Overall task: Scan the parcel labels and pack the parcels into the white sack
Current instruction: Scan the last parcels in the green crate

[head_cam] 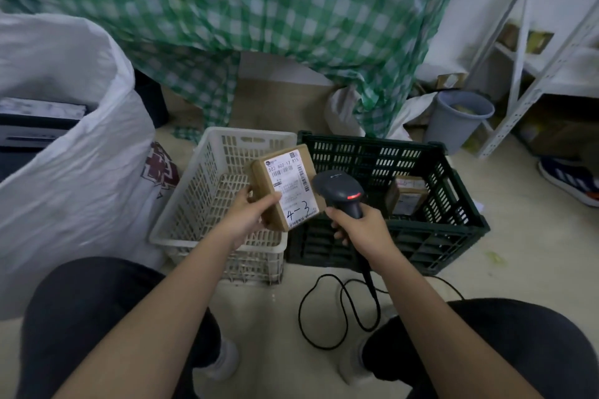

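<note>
head view: the left hand (246, 214) grips a flat cardboard parcel (285, 186), its white label marked "4-3" facing up (held over the white slatted basket (181, 220)). the right hand (363, 227) is wrapped round the handle of a dark plastic scanner (338, 189), red light lit, just beside the parcel. two crates sit on the pale floor (518, 253); the dark green crate (453, 230) holds one second parcel (406, 196). a crinkled white sack (74, 172) stands at left, a green checked cloth (259, 26) behind.
</note>
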Demonstrator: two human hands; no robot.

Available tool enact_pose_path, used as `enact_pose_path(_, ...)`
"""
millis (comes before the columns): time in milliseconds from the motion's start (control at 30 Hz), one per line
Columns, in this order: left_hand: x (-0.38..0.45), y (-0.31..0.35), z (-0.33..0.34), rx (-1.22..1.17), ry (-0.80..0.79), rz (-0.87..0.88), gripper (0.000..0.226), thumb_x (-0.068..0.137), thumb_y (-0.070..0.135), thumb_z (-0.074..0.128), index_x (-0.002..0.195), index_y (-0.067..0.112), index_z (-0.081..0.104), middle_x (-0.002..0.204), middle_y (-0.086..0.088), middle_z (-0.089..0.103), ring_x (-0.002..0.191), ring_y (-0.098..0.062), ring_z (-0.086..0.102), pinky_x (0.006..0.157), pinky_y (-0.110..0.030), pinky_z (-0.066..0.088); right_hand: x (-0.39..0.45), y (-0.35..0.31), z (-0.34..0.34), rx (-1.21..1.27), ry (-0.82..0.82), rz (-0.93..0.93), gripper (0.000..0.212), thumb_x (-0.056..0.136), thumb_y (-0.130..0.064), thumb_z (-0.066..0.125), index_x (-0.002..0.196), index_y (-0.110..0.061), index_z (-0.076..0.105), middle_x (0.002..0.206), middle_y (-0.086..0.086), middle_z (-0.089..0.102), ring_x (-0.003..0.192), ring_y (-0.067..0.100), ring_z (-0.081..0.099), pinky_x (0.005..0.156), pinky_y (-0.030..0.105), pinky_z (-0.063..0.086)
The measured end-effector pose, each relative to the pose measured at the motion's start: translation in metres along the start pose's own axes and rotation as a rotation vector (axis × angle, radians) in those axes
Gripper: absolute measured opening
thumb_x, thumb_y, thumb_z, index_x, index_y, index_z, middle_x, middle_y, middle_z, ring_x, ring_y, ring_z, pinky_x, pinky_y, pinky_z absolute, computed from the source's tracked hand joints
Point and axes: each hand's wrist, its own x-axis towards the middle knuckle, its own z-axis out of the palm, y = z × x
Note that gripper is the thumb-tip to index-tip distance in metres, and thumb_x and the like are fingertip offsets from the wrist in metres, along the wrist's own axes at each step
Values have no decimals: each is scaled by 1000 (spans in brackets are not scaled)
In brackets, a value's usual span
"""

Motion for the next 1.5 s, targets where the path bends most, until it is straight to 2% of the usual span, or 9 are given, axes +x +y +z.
enact_pose_path(133,7,-6,-4,28,15,24,69,81,24,75,141,21,41,130,-2,58,107,-19,62,89,-42,54,-10,8,3,1,-66,6,14,87,-20,70,85,-8,62,66,8,60,53,16,54,49,24,44)
enact_pose_path(300,9,-9,-5,19,26,45,67,82,21,74,140,22,41,126,-3,61,95,-13,65,73,-31,56,-15,6,5,-57,-100,-7,17,88,-19,69,77,-10,60,59,5,57,48,15,54,49,24,44)
enact_pose_path(533,10,-13,-7,7,27,49,63,83,21,74,138,24,43,124,-5,62,99,-17,65,89,-41,55,-16,1,7,-100,-115,6,19,88,-18,67,75,-8,59,57,6,56,47,15,54,49,26,44)
enact_pose_path(800,9,-13,-11,14,15,59,73,81,24,75,144,22,38,128,-4,60,99,-15,66,77,-32,57,-17,1,6,-122,-120,3,21,88,-18,67,72,-8,58,57,6,55,47,15,53,49,26,43)
enact_pose_path(933,-1,-6,-16,47,34,111,73,80,26,76,143,25,40,132,-2,57,105,-19,64,83,-35,56,-19,-4,7,-13,-109,-27,13,87,-15,69,87,-3,65,63,7,60,51,14,53,50,24,45)
enact_pose_path(1033,-13,10,-27,88,96,192,72,80,32,75,143,28,41,134,3,55,113,-19,59,95,-42,51,-16,-17,13,79,-38,-71,12,87,-15,70,89,-4,65,64,6,61,54,14,54,52,23,47)
enact_pose_path(1200,-51,57,-52,87,214,392,72,82,36,72,145,27,39,131,9,54,119,-11,52,93,-28,47,-4,-61,39,203,70,-139,12,88,-17,70,83,-7,65,60,3,61,52,12,55,52,24,47)
enact_pose_path(1333,-82,95,-84,31,311,540,66,80,41,74,139,31,47,126,10,62,112,-6,59,95,-34,52,-2,-104,74,269,23,-186,12,89,-14,67,83,-6,62,60,6,57,48,11,52,47,22,45)
enact_pose_path(1500,-115,141,-140,40,532,669,51,83,37,72,130,31,54,118,13,64,107,-6,61,91,-30,52,-3,-153,129,247,-78,-211,17,89,-13,67,75,-8,59,60,8,55,50,15,51,51,27,43)
